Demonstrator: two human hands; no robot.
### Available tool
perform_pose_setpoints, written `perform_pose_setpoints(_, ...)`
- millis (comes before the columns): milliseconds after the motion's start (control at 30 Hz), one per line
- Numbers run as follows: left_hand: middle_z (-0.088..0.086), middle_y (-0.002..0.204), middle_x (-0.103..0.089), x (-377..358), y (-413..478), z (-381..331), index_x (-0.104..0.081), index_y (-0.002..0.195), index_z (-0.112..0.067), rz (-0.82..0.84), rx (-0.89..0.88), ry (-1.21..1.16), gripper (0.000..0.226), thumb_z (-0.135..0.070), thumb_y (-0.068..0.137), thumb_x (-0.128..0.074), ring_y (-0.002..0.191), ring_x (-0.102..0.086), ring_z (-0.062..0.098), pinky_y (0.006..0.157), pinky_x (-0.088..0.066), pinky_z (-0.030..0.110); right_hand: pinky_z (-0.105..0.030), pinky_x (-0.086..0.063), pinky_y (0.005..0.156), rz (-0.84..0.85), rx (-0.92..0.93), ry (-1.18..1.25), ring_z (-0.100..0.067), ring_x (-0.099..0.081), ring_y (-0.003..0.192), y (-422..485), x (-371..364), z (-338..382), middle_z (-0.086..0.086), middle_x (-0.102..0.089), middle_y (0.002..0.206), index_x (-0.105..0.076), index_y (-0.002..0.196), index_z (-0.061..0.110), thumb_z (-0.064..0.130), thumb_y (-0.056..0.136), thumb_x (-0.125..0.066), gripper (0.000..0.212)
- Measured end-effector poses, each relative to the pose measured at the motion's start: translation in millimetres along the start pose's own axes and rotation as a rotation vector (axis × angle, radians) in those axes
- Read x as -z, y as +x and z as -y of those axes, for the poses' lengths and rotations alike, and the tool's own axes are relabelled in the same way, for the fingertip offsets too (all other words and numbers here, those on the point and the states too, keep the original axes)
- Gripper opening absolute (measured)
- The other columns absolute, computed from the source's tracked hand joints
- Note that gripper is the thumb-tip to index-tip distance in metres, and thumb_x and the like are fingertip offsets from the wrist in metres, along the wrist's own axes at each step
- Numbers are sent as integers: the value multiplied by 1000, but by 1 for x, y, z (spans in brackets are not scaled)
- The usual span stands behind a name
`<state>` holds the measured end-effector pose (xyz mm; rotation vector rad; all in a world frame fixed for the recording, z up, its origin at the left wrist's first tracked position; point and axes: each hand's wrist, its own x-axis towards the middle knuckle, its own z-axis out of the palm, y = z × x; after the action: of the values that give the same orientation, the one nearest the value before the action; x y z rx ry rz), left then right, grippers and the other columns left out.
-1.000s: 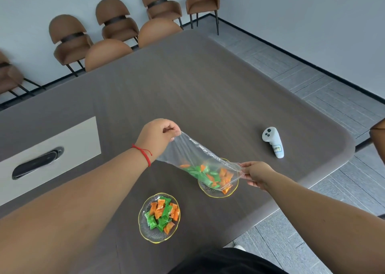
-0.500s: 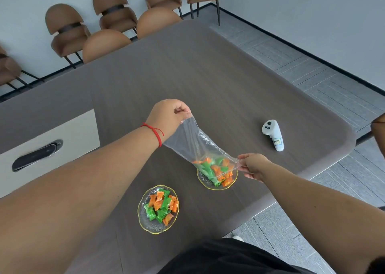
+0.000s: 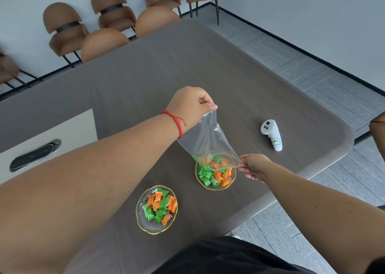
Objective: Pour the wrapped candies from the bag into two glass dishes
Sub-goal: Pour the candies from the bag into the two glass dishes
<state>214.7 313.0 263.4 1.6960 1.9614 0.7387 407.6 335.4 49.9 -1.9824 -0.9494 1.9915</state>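
A clear plastic bag (image 3: 205, 136) hangs tilted, mouth down, over the right glass dish (image 3: 233, 179). My left hand (image 3: 190, 104) pinches the bag's raised upper end. My right hand (image 3: 255, 166) grips the lower edge at the mouth, just right of that dish. Green and orange wrapped candies (image 3: 214, 173) lie in the right dish and at the bag's mouth. The left glass dish (image 3: 143, 222), gold-rimmed, sits nearer me and holds its own pile of wrapped candies (image 3: 159, 207).
A white handheld controller (image 3: 271, 134) lies on the dark table (image 3: 166, 65) to the right of the bag. A white panel with a black handle (image 3: 35, 154) is at the left. Brown chairs (image 3: 104, 42) stand along the far edge. The table's rounded corner is close on the right.
My left hand has lifted the bag's closed end higher, making the bag steeper. Candies have slid out of the bag into the right dish.
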Motion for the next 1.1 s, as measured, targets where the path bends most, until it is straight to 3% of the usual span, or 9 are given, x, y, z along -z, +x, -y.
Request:
perform_pose_setpoints(133,-6,64,-61,-5,1,-11,-72,83,-8,-24,-17,0,17,-25,80,-70,73,-69,27,68,-59,38,-25,-43,62,-3,5,6,-11,-65,70,-1,5,0,-1,-71,82,-62,94,21,0,90,-46,27)
perform_pose_setpoints(333,-4,52,-60,-6,4,-15,-69,78,-13,-11,71,-40,12,-25,82,-68,46,-61,14,64,-57,29,-24,-43,62,-41,-13,5,-11,-62,66,-2,11,1,0,-69,80,-63,94,20,4,90,-41,28)
perform_pose_setpoints(500,11,59,-67,-7,4,-16,-68,79,-15,51,136,-100,12,-26,84,-66,51,-64,19,78,-58,37,-24,-42,60,-52,-25,-25,-9,-58,60,-4,18,1,2,-66,71,-67,93,18,5,89,-40,30)
perform_pose_setpoints(633,3,59,-65,-5,6,-11,-67,79,-16,30,123,-100,12,-27,84,-66,49,-61,14,66,-53,26,-23,-42,59,-65,-25,-2,-8,-57,59,-1,21,3,2,-65,71,-68,101,18,7,90,-41,30)
perform_pose_setpoints(733,-9,65,-61,7,9,2,-69,81,-14,-29,61,-28,11,-25,82,-68,56,-55,3,58,-45,14,-19,-35,47,-45,41,1,-7,-55,58,3,21,9,1,-64,74,-67,105,18,4,91,-51,26)
perform_pose_setpoints(833,-10,69,-62,32,8,20,-70,80,-12,-41,-28,54,10,-21,80,-68,60,-54,-1,65,-44,19,-19,-27,41,-21,188,-52,-7,-49,59,8,17,25,1,-64,81,-66,105,19,11,90,-63,17)
perform_pose_setpoints(900,-8,74,-60,50,4,36,-69,76,-18,-40,-64,143,6,-21,81,-68,65,-54,0,69,-41,18,-18,-28,39,12,242,-10,-7,-52,57,12,11,39,1,-64,81,-63,105,20,11,90,-65,18)
perform_pose_setpoints(1000,-7,77,-60,75,-8,68,-66,72,-28,-40,-58,203,12,-20,81,-68,65,-54,-7,62,-35,4,-16,-37,35,57,299,71,-5,-61,57,17,-1,61,-1,-67,80,-58,111,18,5,90,-64,25)
perform_pose_setpoints(1100,4,83,-64,90,-24,109,-62,68,-40,-81,-13,235,25,-20,79,-71,70,-55,1,69,-41,13,-16,-48,47,85,369,96,-13,-64,70,28,-17,77,-7,-68,87,-59,112,13,-2,85,-66,32)
